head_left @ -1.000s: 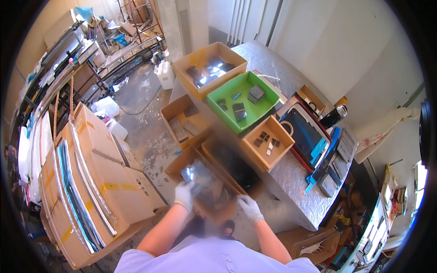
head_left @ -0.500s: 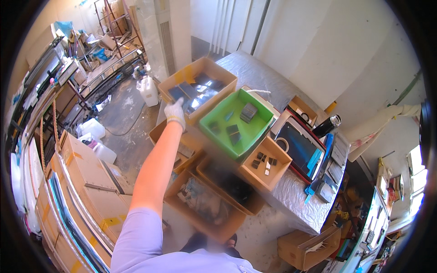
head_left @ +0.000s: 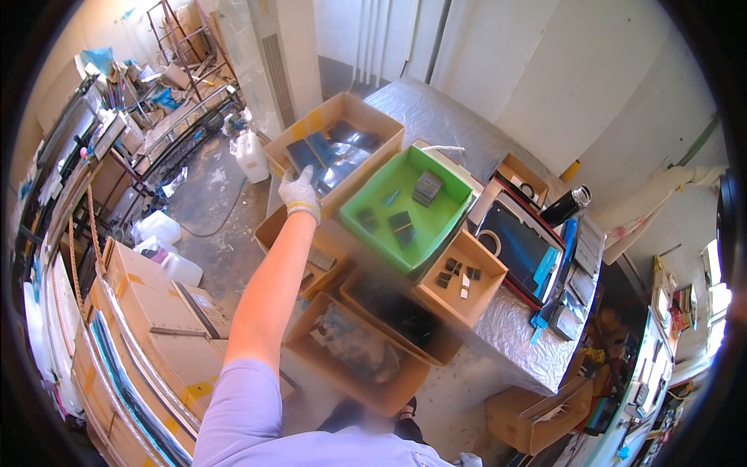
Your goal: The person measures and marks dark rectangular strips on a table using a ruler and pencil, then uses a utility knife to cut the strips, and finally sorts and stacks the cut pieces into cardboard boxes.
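Observation:
My left hand [head_left: 299, 193], in a white knitted glove, is at the near left wall of an open cardboard box [head_left: 359, 176]. Its thumb and forefinger are spread, the fingertips by the lower edge of a stack of dark, glossy plates [head_left: 311, 148] with a tan strip across it. Whether they touch it is hard to tell. More shiny dark sheets [head_left: 350, 163] lie in the box. At the bottom edge shows a small greyish-white piece, apparently my gloved right hand [head_left: 470, 460]; its fingers cannot be made out.
Right of the box stands a green bin [head_left: 372, 241] with banded dark blocks, then a small carton [head_left: 484, 300] of little dark pieces. A framed dark panel [head_left: 510, 237] and a black flask [head_left: 566, 204] stand on the foil-covered table [head_left: 537, 354]. Open cartons [head_left: 319, 350] sit below.
The view has shifted slightly. My left thumb now shows spread from the forefinger at the box, and the stack of dark plates looks a little higher. A greyish-white piece has appeared at the bottom edge.

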A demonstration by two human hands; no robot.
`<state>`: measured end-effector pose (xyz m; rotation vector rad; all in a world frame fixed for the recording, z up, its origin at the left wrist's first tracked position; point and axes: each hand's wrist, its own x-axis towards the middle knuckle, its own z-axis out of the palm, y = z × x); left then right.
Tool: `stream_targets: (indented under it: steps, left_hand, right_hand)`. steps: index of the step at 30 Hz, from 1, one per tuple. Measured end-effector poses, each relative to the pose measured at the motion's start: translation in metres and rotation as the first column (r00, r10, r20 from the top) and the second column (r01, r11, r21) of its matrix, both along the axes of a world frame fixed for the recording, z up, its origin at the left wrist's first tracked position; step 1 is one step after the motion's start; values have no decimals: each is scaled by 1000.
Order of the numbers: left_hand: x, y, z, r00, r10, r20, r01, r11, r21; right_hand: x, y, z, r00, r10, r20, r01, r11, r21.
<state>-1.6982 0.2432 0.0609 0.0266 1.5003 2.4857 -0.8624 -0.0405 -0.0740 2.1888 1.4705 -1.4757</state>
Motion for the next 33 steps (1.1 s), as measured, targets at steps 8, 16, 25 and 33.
stream_targets:
  steps: [8,16,25,33]
  left_hand:
    - [-77,46,-13,988,-119,102,119,993,2]
    - [38,-51,-80,976,-216,-21,201,935,-291]
    - [268,-277,-167,848,-505,165,395,393,-830]
    - [406,-399,-100,433,-810,395,121,-381,-916]
  right_hand:
    - [36,-29,-34,981,170,93,-177,981,81]
    - [38,-14,-46,999,-50,2,50,997,-55]
    - [-43,121,-17,745,589,314,-623,782,12]
    - [-28,210,47,546,803,238,-829,477,293]
